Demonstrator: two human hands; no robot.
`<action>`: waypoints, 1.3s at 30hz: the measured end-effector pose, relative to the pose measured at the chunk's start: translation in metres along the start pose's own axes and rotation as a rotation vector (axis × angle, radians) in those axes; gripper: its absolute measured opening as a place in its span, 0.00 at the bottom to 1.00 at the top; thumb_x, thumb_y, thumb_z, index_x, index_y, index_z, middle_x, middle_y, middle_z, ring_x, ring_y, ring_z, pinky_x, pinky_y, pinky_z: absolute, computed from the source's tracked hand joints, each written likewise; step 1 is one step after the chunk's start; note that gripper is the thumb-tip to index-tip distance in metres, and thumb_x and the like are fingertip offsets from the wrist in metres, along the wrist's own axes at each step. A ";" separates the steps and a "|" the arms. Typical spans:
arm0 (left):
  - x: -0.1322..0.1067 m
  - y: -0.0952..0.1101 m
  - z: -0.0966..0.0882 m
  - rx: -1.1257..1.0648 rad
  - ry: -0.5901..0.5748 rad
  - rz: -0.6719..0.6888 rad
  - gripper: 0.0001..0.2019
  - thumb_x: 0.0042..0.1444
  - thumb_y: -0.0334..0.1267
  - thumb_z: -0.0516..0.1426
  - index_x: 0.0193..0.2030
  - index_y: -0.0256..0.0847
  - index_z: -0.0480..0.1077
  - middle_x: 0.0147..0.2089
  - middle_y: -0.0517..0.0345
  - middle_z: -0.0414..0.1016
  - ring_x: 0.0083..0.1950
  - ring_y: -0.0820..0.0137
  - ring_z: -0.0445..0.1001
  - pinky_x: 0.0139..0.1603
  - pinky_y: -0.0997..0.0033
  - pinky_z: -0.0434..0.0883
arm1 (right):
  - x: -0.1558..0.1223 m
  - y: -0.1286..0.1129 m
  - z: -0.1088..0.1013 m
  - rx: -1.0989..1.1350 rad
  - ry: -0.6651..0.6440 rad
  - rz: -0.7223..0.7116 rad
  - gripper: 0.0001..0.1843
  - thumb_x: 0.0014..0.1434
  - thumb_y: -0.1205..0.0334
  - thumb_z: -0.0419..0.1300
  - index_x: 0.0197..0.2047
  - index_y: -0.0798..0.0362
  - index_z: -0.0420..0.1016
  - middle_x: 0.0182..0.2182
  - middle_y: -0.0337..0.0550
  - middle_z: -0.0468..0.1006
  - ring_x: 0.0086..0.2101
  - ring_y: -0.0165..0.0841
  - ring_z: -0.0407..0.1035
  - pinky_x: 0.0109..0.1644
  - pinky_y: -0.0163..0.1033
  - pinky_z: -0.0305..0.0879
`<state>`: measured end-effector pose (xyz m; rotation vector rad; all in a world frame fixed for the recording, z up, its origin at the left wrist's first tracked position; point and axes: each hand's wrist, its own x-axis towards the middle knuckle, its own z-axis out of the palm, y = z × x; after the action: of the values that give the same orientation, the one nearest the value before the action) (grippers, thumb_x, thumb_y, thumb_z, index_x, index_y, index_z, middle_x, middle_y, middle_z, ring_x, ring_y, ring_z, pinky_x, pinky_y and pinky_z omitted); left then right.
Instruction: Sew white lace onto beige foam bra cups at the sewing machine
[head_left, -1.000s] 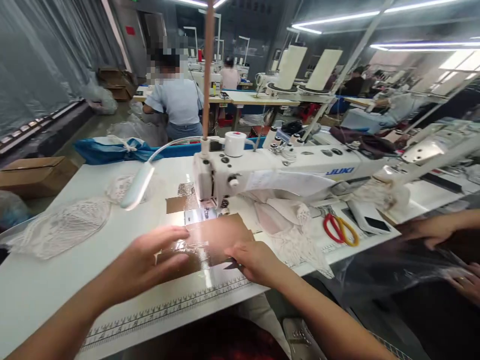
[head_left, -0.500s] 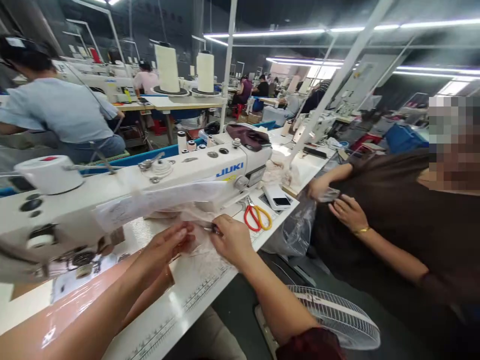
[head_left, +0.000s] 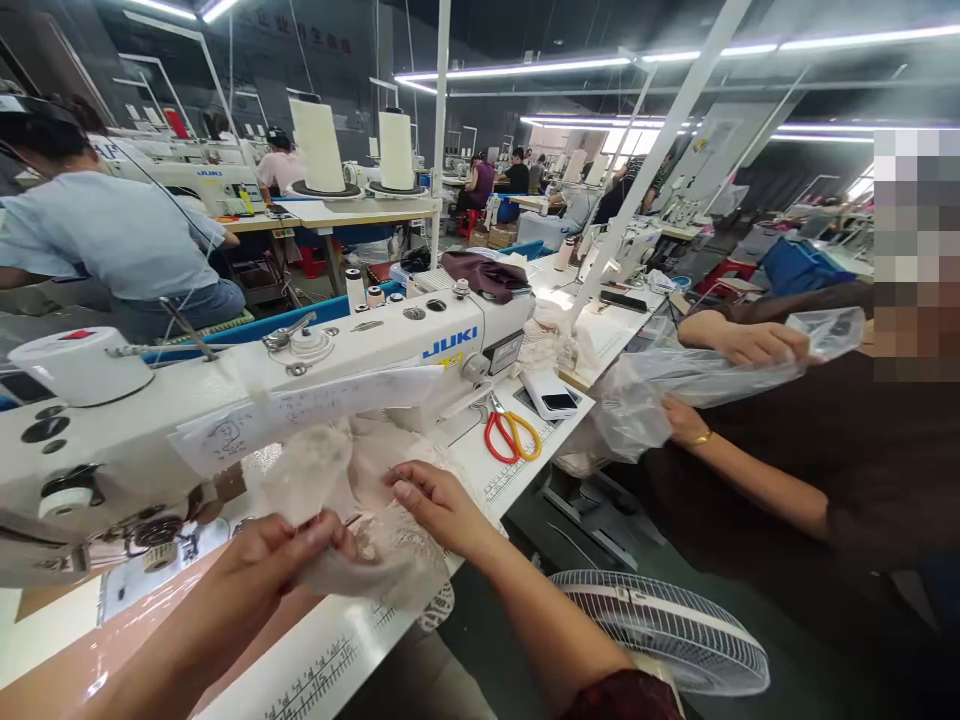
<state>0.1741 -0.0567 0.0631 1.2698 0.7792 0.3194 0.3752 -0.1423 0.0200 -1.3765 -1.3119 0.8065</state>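
Observation:
Sheer pale beige fabric with lace [head_left: 401, 535] spreads between my two hands, in front of the sewing machine [head_left: 360, 345]. My left hand [head_left: 289, 555] is closed on its near left part, thumb pressed against the fingers. On the right, my right hand [head_left: 442, 505] pinches the cloth between thumb and fingertips. Part of the fabric rises toward the machine arm, and a lace edge hangs over the table's front edge. A sheet of paper with handwriting [head_left: 300, 410] is fixed along the machine arm.
Scissors with red and yellow handles [head_left: 513, 436] lie right of the fabric, near a white box-like device [head_left: 551, 393]. A fan [head_left: 660, 630] stands below the table edge. At right, a co-worker's hands [head_left: 757, 345] hold a clear plastic bag [head_left: 637, 410]. A thread cone [head_left: 82, 365] sits left.
The fabric, bunched under the machine arm before, is now spread wider and nearer me. My left hand has moved left and down. The co-worker has lifted the plastic bag.

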 end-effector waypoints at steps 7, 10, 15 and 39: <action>-0.119 -0.004 -0.046 -0.104 -0.371 0.071 0.12 0.44 0.52 0.62 0.38 0.61 0.79 0.45 0.57 0.79 0.45 0.50 0.75 0.44 0.47 0.70 | -0.012 -0.002 0.004 -0.107 0.053 0.070 0.26 0.63 0.42 0.47 0.49 0.53 0.72 0.38 0.46 0.77 0.32 0.33 0.69 0.38 0.39 0.68; -0.164 -0.013 -0.073 -0.137 -0.159 0.161 0.14 0.44 0.51 0.62 0.39 0.54 0.80 0.49 0.51 0.77 0.48 0.48 0.75 0.45 0.50 0.72 | -0.019 -0.004 0.015 -0.052 0.061 0.221 0.28 0.61 0.41 0.49 0.50 0.53 0.74 0.33 0.44 0.75 0.28 0.31 0.68 0.29 0.35 0.67; -0.198 -0.037 -0.125 0.209 0.348 0.155 0.21 0.51 0.45 0.62 0.52 0.45 0.75 0.50 0.49 0.76 0.55 0.55 0.71 0.58 0.59 0.65 | -0.021 -0.021 0.056 0.054 -0.025 0.335 0.25 0.57 0.41 0.55 0.49 0.49 0.78 0.33 0.44 0.76 0.38 0.36 0.71 0.39 0.36 0.71; -0.202 -0.061 -0.178 0.495 0.039 0.196 0.28 0.48 0.44 0.64 0.56 0.39 0.68 0.57 0.52 0.70 0.58 0.60 0.67 0.57 0.65 0.64 | 0.006 -0.064 0.205 -0.168 -0.684 0.065 0.21 0.59 0.45 0.56 0.46 0.51 0.77 0.33 0.44 0.79 0.34 0.36 0.72 0.39 0.41 0.69</action>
<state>-0.1021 -0.0693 0.0599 1.8168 0.7953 0.3194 0.1654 -0.0989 0.0313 -1.3246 -1.8952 1.3073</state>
